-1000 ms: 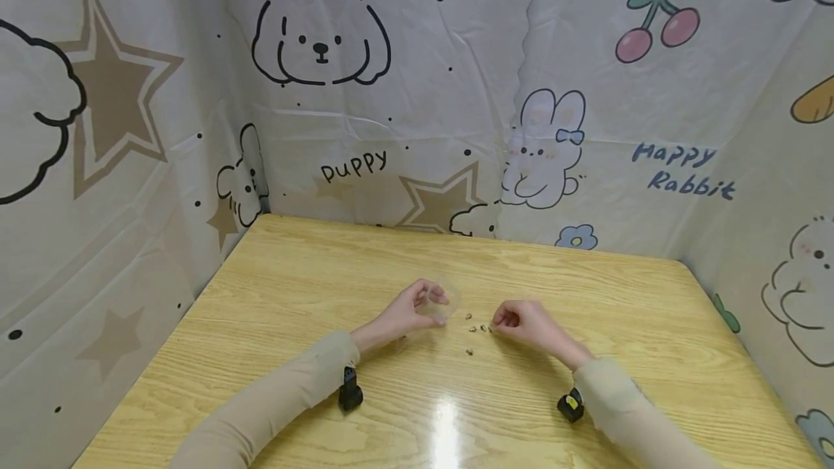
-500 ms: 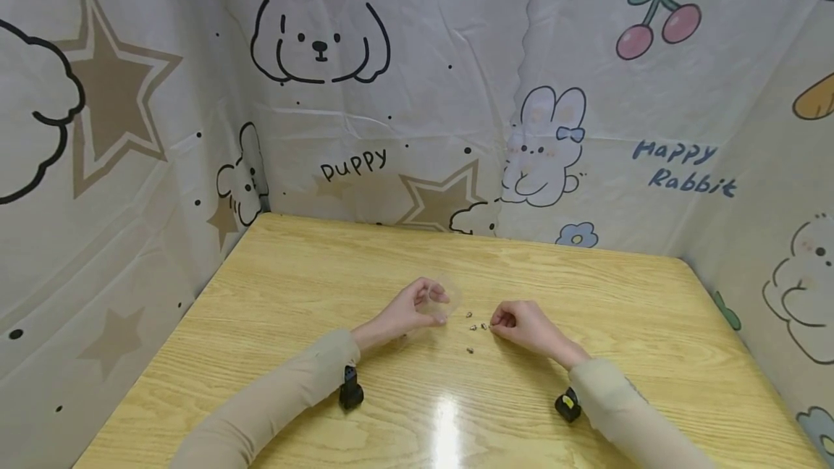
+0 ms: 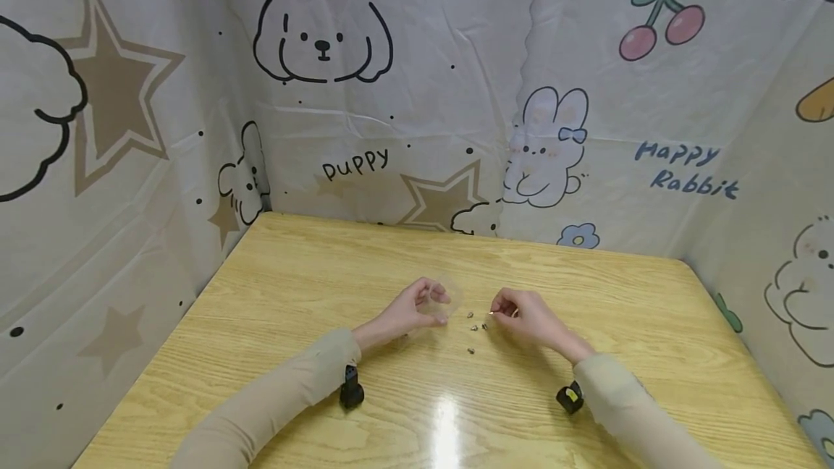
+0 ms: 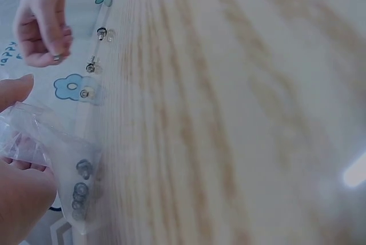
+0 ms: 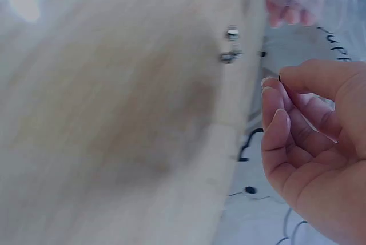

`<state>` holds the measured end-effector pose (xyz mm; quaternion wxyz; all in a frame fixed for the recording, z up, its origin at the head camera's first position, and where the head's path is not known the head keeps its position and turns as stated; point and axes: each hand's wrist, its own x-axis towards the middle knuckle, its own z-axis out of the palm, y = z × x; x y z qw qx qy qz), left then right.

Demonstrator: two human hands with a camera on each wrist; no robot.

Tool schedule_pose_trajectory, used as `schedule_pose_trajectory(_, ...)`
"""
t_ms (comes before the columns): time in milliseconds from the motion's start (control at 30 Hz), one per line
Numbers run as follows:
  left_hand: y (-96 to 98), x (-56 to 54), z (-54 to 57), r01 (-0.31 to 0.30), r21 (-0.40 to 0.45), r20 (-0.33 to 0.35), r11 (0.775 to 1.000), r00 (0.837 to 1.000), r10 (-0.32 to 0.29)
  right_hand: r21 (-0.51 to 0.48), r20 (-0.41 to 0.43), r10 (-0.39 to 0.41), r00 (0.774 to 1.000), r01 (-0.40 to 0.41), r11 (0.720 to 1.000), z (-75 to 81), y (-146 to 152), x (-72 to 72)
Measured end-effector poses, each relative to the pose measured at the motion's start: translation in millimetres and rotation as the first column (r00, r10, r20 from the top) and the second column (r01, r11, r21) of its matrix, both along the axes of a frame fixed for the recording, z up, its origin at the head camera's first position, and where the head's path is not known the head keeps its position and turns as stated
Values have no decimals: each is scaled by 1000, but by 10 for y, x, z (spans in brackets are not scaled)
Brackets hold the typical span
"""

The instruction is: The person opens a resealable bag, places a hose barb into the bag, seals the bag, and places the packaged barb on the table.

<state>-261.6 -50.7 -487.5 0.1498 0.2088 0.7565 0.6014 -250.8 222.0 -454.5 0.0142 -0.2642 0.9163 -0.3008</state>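
My left hand point(image 3: 413, 308) holds a clear plastic bag point(image 3: 451, 298) between thumb and fingers, its mouth spread. Several metal screws point(image 4: 84, 169) with washers lie at the bottom of the bag in the left wrist view. To the right, my right hand point(image 3: 529, 315) pinches a small metal screw point(image 3: 491, 313) between thumb and index finger, just above the table; most of it is hidden by the fingertips. Between the hands, several loose screws point(image 3: 474, 328) lie on the wood, one screw point(image 3: 471, 351) nearer me than the others.
The light wood-grain table point(image 3: 313, 259) reaches back to a printed cloth point(image 3: 417, 107) that hangs behind and at both sides. Small black cameras point(image 3: 351, 391) sit at both wrists. A bright glare spot point(image 3: 446, 425) shows at the table's front.
My right hand has picked a screw off the table and lifted it slightly, moving a little away from me. My left hand and the bag have stayed in place.
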Motion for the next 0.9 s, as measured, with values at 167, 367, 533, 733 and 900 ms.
schedule_pose_trajectory(167, 3, -6, 4, 3, 0, 2, 1000, 1000, -3, -44, -49, 10, 999, -12, 999, 199, -77, -52)
schedule_pose_trajectory(367, 2, -11, 13, 6, -3, -10, 1000, 1000, -6, -88, -104, 29, 994, -38, 995, 411, -203, -98)
schedule_pose_trajectory(533, -2, -9, 19, 8, 0, -9, 1000, 1000, -8, -71, -138, 60, 989, -70, 995, 552, -341, -82)
schedule_pose_trajectory(733, -5, 5, 29, 17, 23, 14, 1000, 1000, -17, -47, -137, 132, 982, -139, 989, 646, -536, -52)
schedule_pose_trajectory(900, 1, 21, 46, 17, 26, 11, 1000, 1000, -17, -60, -153, 166, 974, -177, 982, 653, -622, -38)
